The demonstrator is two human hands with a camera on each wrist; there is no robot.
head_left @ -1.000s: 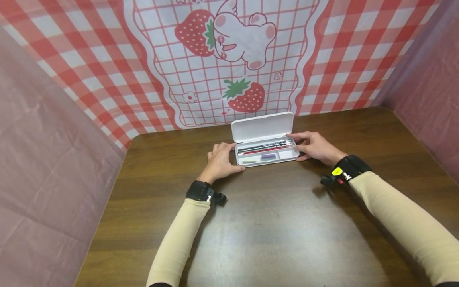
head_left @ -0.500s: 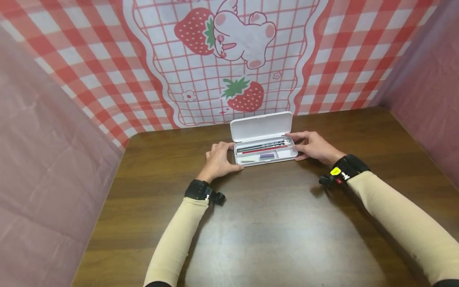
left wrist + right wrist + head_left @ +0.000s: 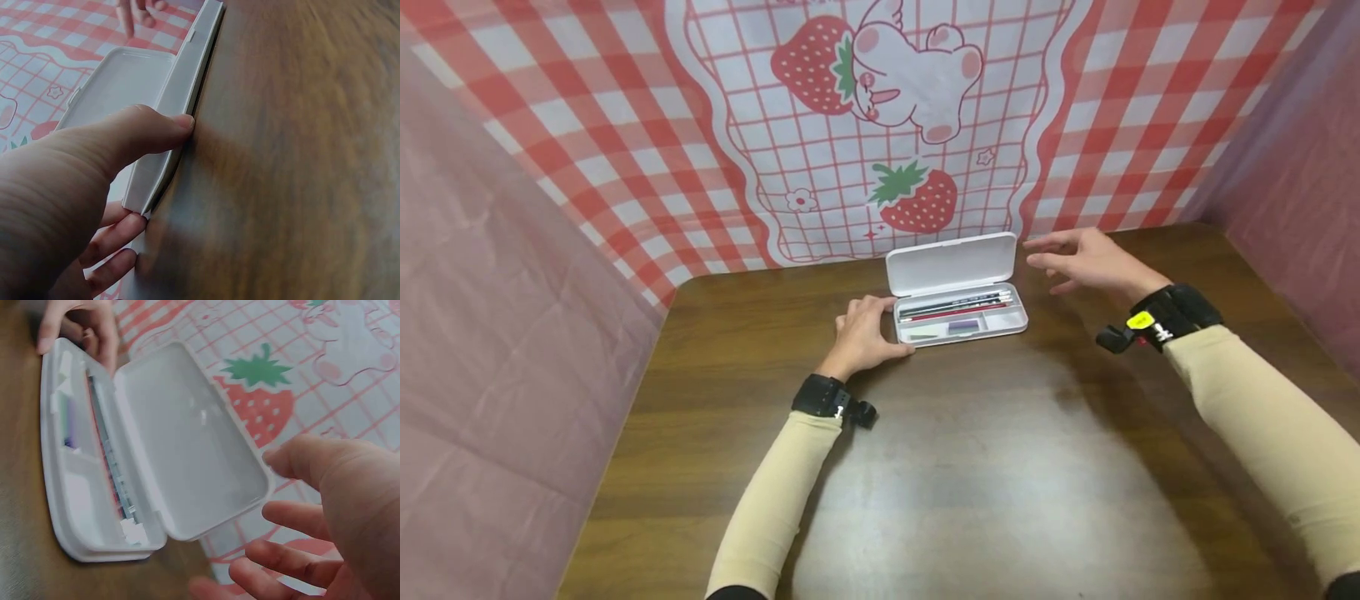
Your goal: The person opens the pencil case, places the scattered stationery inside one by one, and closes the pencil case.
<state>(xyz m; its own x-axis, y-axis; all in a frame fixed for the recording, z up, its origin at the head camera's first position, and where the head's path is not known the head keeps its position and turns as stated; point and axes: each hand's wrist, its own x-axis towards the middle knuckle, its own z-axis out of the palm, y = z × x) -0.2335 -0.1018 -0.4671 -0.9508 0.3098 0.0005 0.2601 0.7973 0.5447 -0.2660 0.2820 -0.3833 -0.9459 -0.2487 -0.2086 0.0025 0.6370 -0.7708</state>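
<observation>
A white pencil case (image 3: 1015,319) stands with its lid (image 3: 951,265) raised at the back of the table. Inside lie a red pencil (image 3: 940,315) and some dark ones, with a purple-banded eraser (image 3: 964,327) in a front compartment beside a pale, flat piece. My left hand (image 3: 859,337) holds the case's left end. In the left wrist view its thumb (image 3: 165,132) presses the front wall and the fingers bend at the end. Right of the lid, my right hand (image 3: 1093,262) is raised with fingers loosely spread and nothing in them; the right wrist view shows it near the lid's edge.
The brown wooden table (image 3: 970,467) ends just behind the case at a red-and-white checked cloth (image 3: 1120,125) with strawberries. Pinkish curtains (image 3: 497,333) hang on both sides. Each wrist wears a black strap with a small camera.
My right hand has let go of the case's right end and moved up and to the right, beside the lid. My left hand and the case stay where they were.
</observation>
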